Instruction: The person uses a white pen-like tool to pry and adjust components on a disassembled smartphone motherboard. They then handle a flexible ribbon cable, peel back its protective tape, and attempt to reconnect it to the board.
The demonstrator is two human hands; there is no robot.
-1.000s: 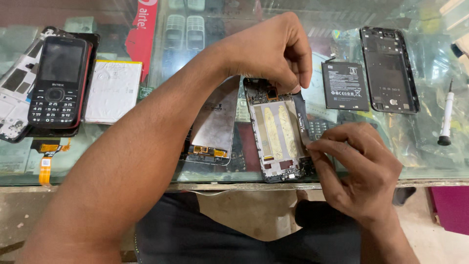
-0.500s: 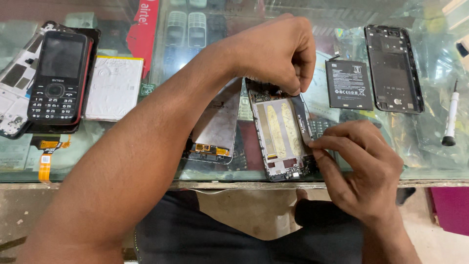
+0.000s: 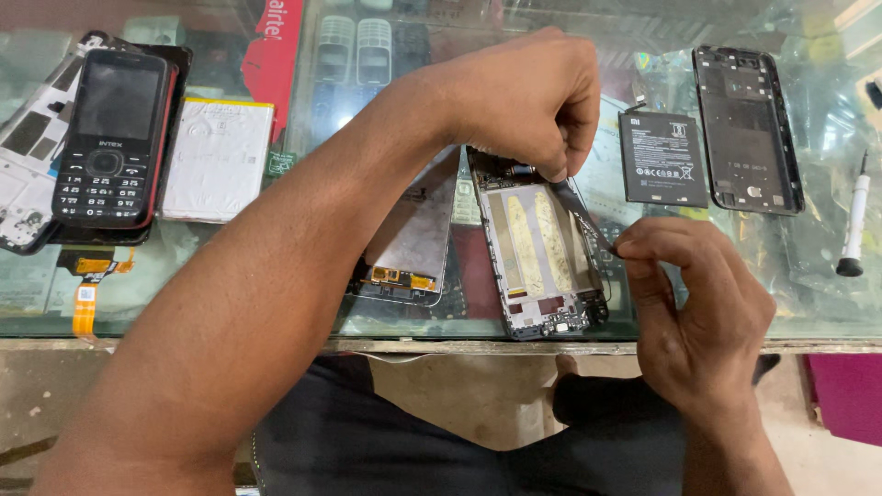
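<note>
An opened smartphone frame (image 3: 537, 262) lies face-down on the glass counter (image 3: 276, 303), with yellow adhesive patches in its battery bay. My left hand (image 3: 524, 96) reaches across from the left and pinches the upper end of a thin dark strip (image 3: 583, 211) at the frame's top right corner. My right hand (image 3: 698, 308) pinches the strip's lower end just off the frame's right edge. The strip runs slanted between the two hands, lifted off the frame. My left forearm partly covers a metal-backed display panel (image 3: 413, 243) lying left of the frame.
A black battery (image 3: 663, 158) and a black back cover (image 3: 746, 129) lie at the right, with a white screwdriver (image 3: 854, 220) beyond them. At the left are a keypad phone (image 3: 112, 138), a white battery pack (image 3: 219, 158) and an orange flex cable (image 3: 87, 298).
My right hand has drawn back a little to the right from the frame's edge, and the dark strip now stretches between both hands. My left hand stays at the frame's top.
</note>
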